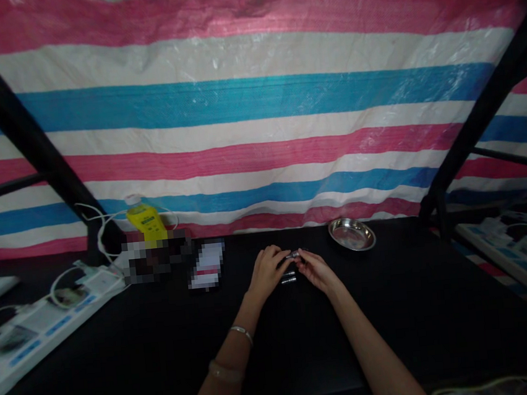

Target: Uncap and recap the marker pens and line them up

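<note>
On the black table, my left hand [269, 268] and my right hand [314, 268] meet around a small metallic cylinder [292, 255]. Its right end is pinched between the fingertips of my right hand. The fingers of my left hand are bent and close together, touching its left end. Just below, between the two hands, small shiny metal pieces [289, 279] lie side by side on the table. Fine details of the held piece are too small to make out.
A round metal dish [351, 234] sits at the back right. A pixelated phone [208, 265], a yellow bottle [147, 221] and a white power strip [47, 324] with cables are on the left. A striped sheet [254, 99] hangs behind, between black frame posts.
</note>
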Available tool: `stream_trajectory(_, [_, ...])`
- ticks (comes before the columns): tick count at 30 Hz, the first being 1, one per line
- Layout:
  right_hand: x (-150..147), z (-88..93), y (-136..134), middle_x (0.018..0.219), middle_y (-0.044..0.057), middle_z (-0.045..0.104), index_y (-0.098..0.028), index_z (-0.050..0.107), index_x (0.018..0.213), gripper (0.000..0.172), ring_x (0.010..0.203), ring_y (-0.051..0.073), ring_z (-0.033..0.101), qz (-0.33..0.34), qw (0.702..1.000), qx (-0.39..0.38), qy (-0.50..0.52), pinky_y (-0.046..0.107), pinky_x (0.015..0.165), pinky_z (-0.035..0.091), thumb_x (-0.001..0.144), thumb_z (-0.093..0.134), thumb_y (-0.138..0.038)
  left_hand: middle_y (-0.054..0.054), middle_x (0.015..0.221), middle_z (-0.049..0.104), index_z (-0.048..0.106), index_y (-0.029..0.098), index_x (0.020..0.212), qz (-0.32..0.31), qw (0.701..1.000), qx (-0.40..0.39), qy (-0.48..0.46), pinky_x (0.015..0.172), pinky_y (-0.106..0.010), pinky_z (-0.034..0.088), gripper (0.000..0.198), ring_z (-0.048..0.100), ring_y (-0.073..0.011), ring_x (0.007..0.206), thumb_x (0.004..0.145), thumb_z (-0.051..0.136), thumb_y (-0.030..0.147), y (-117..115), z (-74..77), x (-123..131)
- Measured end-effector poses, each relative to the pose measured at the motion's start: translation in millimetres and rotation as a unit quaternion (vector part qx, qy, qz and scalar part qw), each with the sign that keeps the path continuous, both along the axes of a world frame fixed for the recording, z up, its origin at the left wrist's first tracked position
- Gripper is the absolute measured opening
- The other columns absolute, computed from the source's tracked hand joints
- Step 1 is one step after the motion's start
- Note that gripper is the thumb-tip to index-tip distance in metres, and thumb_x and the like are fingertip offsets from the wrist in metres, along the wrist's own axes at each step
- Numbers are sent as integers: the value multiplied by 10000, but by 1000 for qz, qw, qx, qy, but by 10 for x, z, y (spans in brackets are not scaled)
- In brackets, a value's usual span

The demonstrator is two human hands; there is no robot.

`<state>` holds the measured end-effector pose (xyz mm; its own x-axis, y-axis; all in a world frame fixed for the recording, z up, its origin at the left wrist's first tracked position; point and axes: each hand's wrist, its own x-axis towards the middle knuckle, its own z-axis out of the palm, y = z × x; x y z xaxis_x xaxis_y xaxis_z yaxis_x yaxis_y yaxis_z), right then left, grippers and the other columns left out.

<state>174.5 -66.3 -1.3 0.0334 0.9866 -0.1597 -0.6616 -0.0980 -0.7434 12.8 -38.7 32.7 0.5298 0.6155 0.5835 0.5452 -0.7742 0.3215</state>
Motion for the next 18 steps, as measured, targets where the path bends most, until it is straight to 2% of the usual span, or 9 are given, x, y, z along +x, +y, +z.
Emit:
stream_trajectory(4, [4,31,-9,667,15,636,-135,646,772,204,509,66,543,22,1000,-6,18,175,479,452,701,720,-312,-44,900,587,640,242,1023,15,1000,11,13,758,-300,396,220,533,-167,852,887,481,311,10,19,-18])
stream_trajectory(10, [-2,31,-17,663,11,636,-131,639,780,208,518,61,548,39,999,-1,20,161,496,461,701,725,-304,-46,997,634,619,246,1069,-29,999,-7,33,795,-300,404,252,558,-167,915,917,421,278,9,25,-23])
stream_trajectory(13, [4,37,-20,661,13,637,-138,639,792,204,514,68,552,44,999,-4,21,171,491,463,716,711,-313,-50,992,646,624,256,1079,-22,999,11,47,804,-318,396,251,537,-180,921,906,445,286,9,27,-27])
stream_trajectory(18, [27,35,-31,694,23,654,-129,659,813,175,552,78,578,35,999,3,11,179,531,480,688,727,-233,-45,1023,644,618,283,1101,-21,997,40,58,807,-336,377,259,499,-195,955,890,473,246,-8,67,-37])
